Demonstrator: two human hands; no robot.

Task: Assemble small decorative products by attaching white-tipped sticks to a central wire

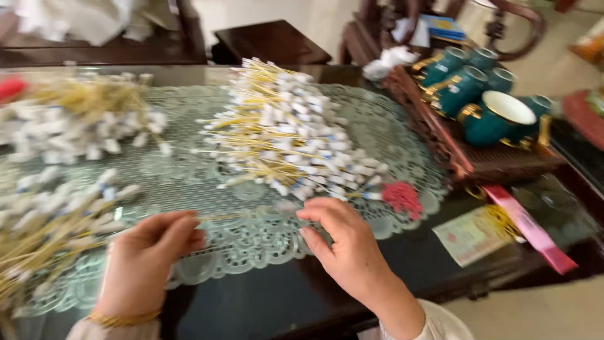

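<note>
Hands meet over the near edge of a pale green lace mat (251, 242) that covers the middle of the dark glass-topped table (277, 296). We see the left hand (148, 255), with a gold bangle (123, 320) at the wrist, curled with its fingers (182, 230) narrow and pinched on one end of a thin yellow stick (233, 216). The right hand (343, 242) takes the other end, its fingers (318, 211) closed around a small white wrapped tip (286, 206). The stick lies nearly level, just above the lace, between the two hands.

Just beyond the right hand we find a large pile of like sticks (292, 135), yellow stems with white wrapped ends, heaped across the mat. A small red tuft (402, 197) rests at the pile's near right corner. Two more heaps, blurred, lie on the left: one far (82, 119), one near (53, 220) beside the left hand.

On the right a carved dark wooden tray (497, 165) carries a teal tea set with gold trim (481, 91), the cups close together. Near the tray's front edge a pink strip (531, 230) lies on the table, and a printed paper slip (469, 236) sits beside it. Dark wooden chairs (270, 41) stand behind the table.
</note>
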